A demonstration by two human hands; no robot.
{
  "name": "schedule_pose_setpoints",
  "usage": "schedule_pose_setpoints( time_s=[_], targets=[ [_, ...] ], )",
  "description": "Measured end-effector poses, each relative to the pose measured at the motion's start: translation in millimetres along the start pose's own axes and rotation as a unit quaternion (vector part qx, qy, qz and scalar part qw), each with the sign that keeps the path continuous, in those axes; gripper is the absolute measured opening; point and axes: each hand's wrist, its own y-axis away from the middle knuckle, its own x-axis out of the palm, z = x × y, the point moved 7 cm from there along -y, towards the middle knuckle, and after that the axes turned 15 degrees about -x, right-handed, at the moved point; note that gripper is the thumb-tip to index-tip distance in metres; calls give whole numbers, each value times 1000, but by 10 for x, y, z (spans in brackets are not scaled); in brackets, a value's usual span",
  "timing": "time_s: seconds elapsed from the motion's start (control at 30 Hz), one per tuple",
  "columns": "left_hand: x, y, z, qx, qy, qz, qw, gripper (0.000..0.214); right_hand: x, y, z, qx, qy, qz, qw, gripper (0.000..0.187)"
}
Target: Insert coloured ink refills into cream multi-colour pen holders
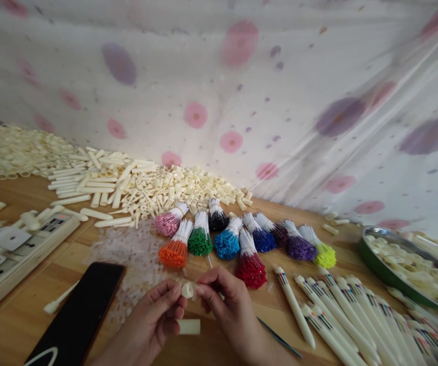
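Observation:
My left hand is closed, its thumb and fingers pinching a small cream plastic pen part with a round open end. On the other side of that part, the thumb and index finger of my right hand are also closed on it. Whether a smaller clear piece sits between the right fingertips is hard to see. A short cream pen tube shows just below, beside the left fingers; I cannot tell if they touch it. Bundles of coloured pen refills, such as the red bundle and orange bundle, stand beyond my hands.
Small clear plastic pieces are scattered left of centre. Behind them spreads a heap of cream pen parts. A black phone and a power strip lie left. Tweezers, multicolour pens and a green-sided tray are right.

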Motion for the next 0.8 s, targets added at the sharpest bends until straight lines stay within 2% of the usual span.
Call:
schedule_pose_setpoints(
  time_s=[0.13, 0.27, 0.5, 0.6, 0.8],
  targets=[
    [9, 0, -7, 9, -16, -2, 1000, 29, -32, -33, 94, -35, 106, 41, 993, 28],
    [20, -5, -24, 17, -40, -12, 999, 34, -37, -71, 196, -95, 213, 96, 968, 32],
    [42, 11, -43, 37, -68, -34, 996, 37, 41, -62, 247, -155, 311, 112, 931, 41],
    [61, 24, -26, 45, -82, -42, 995, 37, 100, -41, 201, -149, 347, 111, 919, 47],
    [68, 8, -15, 57, -94, -55, 992, 40, 87, -20, 64, -63, 277, 117, 952, 48]
  ],
)
